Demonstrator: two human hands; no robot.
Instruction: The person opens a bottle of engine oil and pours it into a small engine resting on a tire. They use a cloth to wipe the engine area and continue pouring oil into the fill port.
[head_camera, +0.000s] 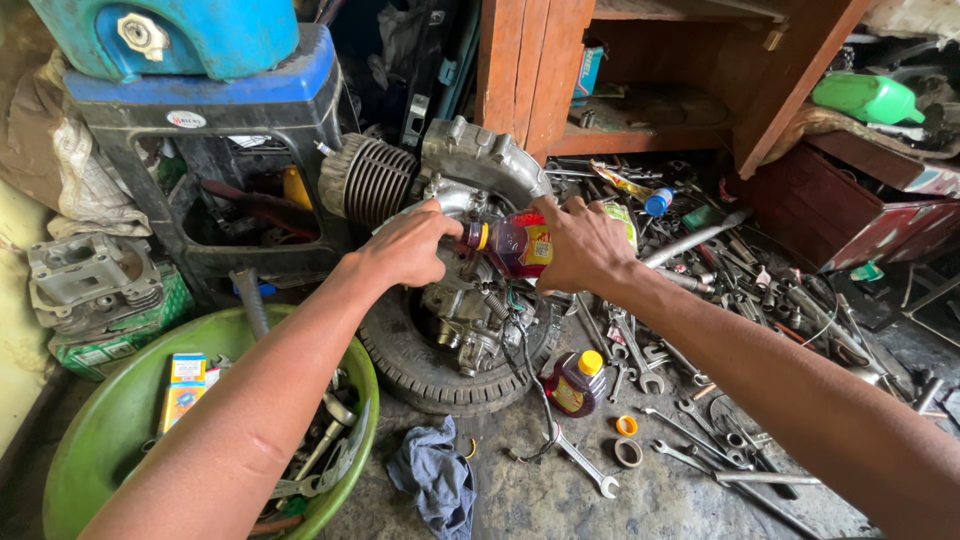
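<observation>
Head view: the right hand (585, 245) grips a small red oil bottle (520, 243), tipped on its side with its yellow neck pointing left, over the engine (455, 300) that rests on a tyre (420, 375). The left hand (410, 245) has its fingers pinched at the engine's top, just beside the bottle's neck. A second, capped bottle (577, 383) stands on the floor near scattered spanners (690, 440), a blue rag (435, 480) and a green basin (110, 420).
</observation>
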